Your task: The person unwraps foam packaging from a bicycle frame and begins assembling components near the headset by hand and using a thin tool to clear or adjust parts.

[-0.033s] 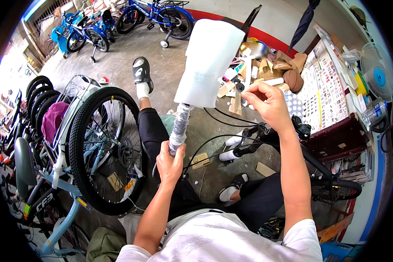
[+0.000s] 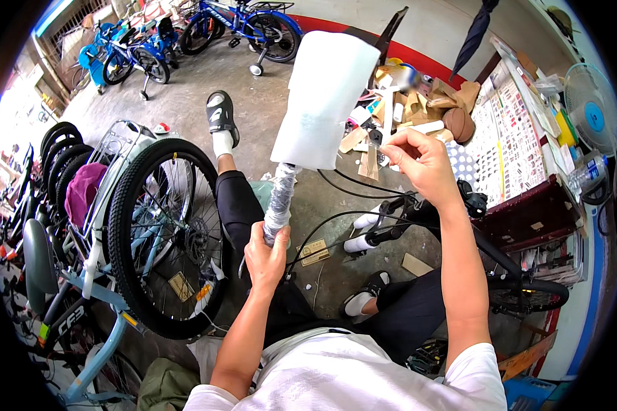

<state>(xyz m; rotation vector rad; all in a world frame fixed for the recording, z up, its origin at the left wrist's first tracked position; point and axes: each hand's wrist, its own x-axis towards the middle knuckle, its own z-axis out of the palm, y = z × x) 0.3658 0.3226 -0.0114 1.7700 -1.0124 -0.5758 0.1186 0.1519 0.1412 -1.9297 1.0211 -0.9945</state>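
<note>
My left hand [image 2: 266, 252] grips a long tube wrapped in clear plastic [image 2: 281, 195] and holds it upright in front of me. A white foam sheet [image 2: 325, 103] covers the tube's upper end. My right hand [image 2: 421, 163] is raised to the right of the foam. Its fingertips pinch a thin clear strip that seems to lead back to the wrapping, but the strip is too small to make out. I am sitting with my legs stretched out on the concrete floor.
A bicycle wheel with a black tyre [image 2: 164, 233] stands close on my left beside a wire basket [image 2: 116, 147]. A black bicycle with foam-wrapped handlebar grips [image 2: 373, 229] lies to my right. Cardboard scraps [image 2: 391, 109] litter the floor ahead. Blue children's bicycles [image 2: 240, 20] stand at the back.
</note>
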